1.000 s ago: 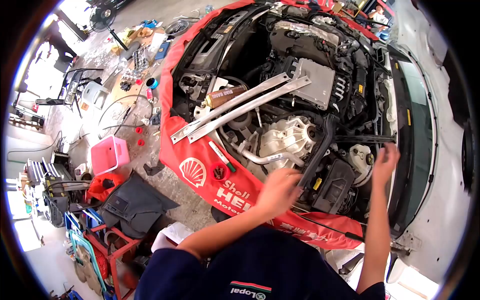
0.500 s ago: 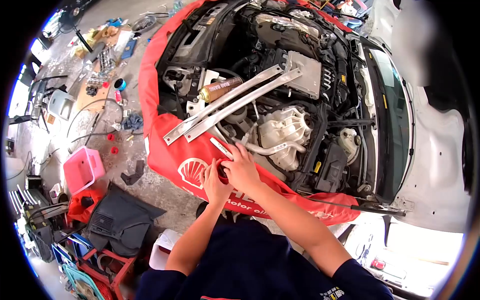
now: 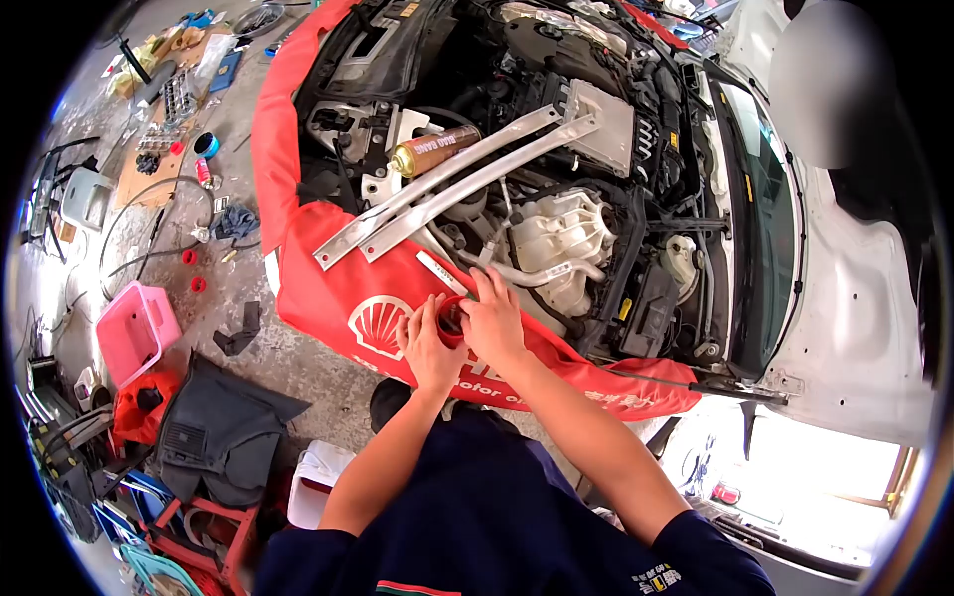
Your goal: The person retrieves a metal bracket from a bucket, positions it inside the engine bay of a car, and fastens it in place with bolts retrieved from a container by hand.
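Note:
My left hand (image 3: 430, 350) is closed around a small round red container (image 3: 450, 333) with a dark inside, over the front edge of the car. My right hand (image 3: 494, 324) is beside it, thumb and fingers bent in at the container's rim. Whatever those fingers pinch is hidden. Beneath both hands lies a red fender cover (image 3: 318, 328) with a shell logo. Just beyond them, a white printed strip or tube (image 3: 440, 271) rests on the cover.
Two metal bars (image 3: 467, 189) and a brown spray can (image 3: 434, 151) lie across the open engine bay. A white engine part (image 3: 561, 238) sits near the bars. On the floor at left are a pink basket (image 3: 137, 333), dark panels (image 3: 224, 427) and a red stand (image 3: 234, 551).
My right hand has shifted slightly away from the left, and more of the red container's opening shows. The whole view has moved a little, so the floor items appear further left.

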